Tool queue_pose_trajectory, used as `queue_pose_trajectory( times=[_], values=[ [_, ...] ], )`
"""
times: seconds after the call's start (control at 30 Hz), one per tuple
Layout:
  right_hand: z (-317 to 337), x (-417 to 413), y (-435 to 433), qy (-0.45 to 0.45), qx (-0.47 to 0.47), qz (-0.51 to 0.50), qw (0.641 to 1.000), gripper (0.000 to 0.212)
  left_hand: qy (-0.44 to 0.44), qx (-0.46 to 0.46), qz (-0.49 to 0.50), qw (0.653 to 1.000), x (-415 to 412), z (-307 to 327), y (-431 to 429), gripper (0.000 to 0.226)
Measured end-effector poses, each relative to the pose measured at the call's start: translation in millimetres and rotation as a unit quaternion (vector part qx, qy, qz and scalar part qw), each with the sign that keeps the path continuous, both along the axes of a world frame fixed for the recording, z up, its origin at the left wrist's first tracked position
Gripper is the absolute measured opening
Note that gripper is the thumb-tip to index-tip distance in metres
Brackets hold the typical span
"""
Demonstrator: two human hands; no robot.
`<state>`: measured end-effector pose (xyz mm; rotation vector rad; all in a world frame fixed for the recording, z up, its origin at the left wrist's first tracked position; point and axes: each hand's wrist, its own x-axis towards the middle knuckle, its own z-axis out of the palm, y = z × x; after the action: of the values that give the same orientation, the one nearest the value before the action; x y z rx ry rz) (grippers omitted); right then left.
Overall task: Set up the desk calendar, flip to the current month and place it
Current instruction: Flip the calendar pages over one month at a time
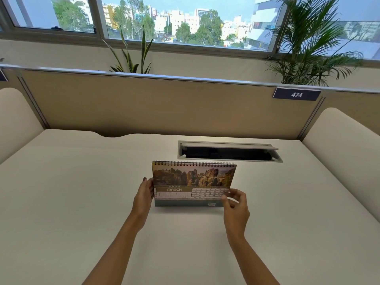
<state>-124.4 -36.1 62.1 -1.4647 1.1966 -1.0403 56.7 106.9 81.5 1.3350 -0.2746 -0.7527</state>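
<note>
A spiral-bound desk calendar [193,177] stands upright on the white desk [82,192], showing the MARCH page with a rocky landscape photo above the dates. My left hand [144,194] holds the calendar's left edge, fingers flat against it. My right hand [235,204] pinches the lower right corner of the page between thumb and fingers. The calendar's base rests on the desk near the middle.
A cable hatch [229,151] with its grey lid raised lies just behind the calendar. A beige partition [154,103] with a "474" label [296,94] closes the desk's far side. Rounded side dividers stand left and right. Plants sit behind the partition.
</note>
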Motion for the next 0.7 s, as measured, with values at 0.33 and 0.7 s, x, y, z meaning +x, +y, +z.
queue_pose_trajectory(
  times=[0.33,0.7],
  values=[
    [-0.9,-5.9,-6.6,0.011,-0.005,-0.004,1.000,0.023,0.002,0.004,0.005,1.000,-1.5,0.1,-0.8,0.051],
    [2.4,-18.2,-7.3,0.016,-0.045,-0.017,0.999,0.014,-0.016,0.003,-0.007,1.000,-0.7,-0.2,2.1,0.041]
  ],
)
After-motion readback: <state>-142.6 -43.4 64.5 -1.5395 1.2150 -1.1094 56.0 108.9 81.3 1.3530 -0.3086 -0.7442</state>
